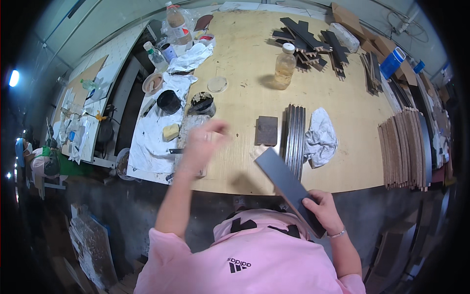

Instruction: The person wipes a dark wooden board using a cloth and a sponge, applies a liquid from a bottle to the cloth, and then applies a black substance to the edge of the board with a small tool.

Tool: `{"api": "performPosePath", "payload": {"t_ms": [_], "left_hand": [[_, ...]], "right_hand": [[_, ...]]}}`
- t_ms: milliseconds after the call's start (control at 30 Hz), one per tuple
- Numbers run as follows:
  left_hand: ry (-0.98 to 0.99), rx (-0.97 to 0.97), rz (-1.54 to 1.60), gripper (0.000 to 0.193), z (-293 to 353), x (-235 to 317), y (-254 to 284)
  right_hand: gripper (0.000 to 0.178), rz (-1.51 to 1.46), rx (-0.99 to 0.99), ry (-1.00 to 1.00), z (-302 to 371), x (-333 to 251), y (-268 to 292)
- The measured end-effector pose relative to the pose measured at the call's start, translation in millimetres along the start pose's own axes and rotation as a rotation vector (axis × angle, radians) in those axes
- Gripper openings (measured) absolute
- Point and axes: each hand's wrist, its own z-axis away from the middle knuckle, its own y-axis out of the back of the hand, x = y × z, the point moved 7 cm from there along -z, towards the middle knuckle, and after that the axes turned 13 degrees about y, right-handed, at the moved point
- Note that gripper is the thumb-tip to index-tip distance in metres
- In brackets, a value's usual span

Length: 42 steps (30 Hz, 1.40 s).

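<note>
My right hand (325,210) is closed around the lower end of a flat dark-painted wooden board (286,177). The board slants up to the left over the table's front edge, and its far end shows bare wood. Raised over the left part of the table, my left hand (201,144) is smeared by motion, so its fingers cannot be read. Beneath it lies a paint-stained grey slab (195,125), partly hidden by the hand. Beyond the board's far end sits a dark brown rectangular block (267,130). Several dark strips (294,134) lie side by side to its right, touching a crumpled white rag (320,138).
Two dark paint pots (169,102) and a yellow sponge (171,132) stand at the left on white cloth. A capped bottle of yellowish liquid (284,68) stands mid-table. Loose dark boards (306,36) pile at the back right; a row of stacked boards (401,149) lines the right edge.
</note>
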Motion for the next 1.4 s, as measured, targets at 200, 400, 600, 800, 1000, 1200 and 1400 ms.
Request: {"api": "performPosePath", "payload": {"t_ms": [200, 400, 600, 800, 1000, 1200, 1400], "left_hand": [[-0.025, 0.421, -0.584, 0.027, -36.7, -167.2, 139.9], [0.21, 0.352, -0.693, 0.031, -41.8, -216.6, 137.7], [-0.091, 0.472, 0.102, 0.031, -9.1, -83.9, 106.3], [-0.572, 0.112, -0.029, 0.045, 40.2, 76.2, -44.6], [-0.589, 0.181, 0.019, 0.045, 38.4, 96.1, -95.9], [-0.713, -0.229, 0.069, 0.044, 99.6, 90.7, -149.4], [-0.657, 0.061, 0.049, 0.044, 35.5, 122.2, -149.5]], "right_hand": [[0.017, -0.046, 0.178, 0.072, -3.7, -5.2, -0.2], [0.017, 0.083, 0.178, 0.08, -9.5, -23.8, -11.3], [0.019, 0.028, 0.302, 0.112, -5.8, -23.9, -6.4], [0.019, -0.031, 0.382, 0.15, -4.6, -25.6, 2.4], [0.018, -0.078, 0.429, 0.146, 4.4, -29.5, 16.8], [0.019, -0.004, 0.532, 0.162, 8.2, -30.3, 46.5], [0.021, -0.125, 0.565, 0.165, 17.5, -26.3, 48.3]]}}
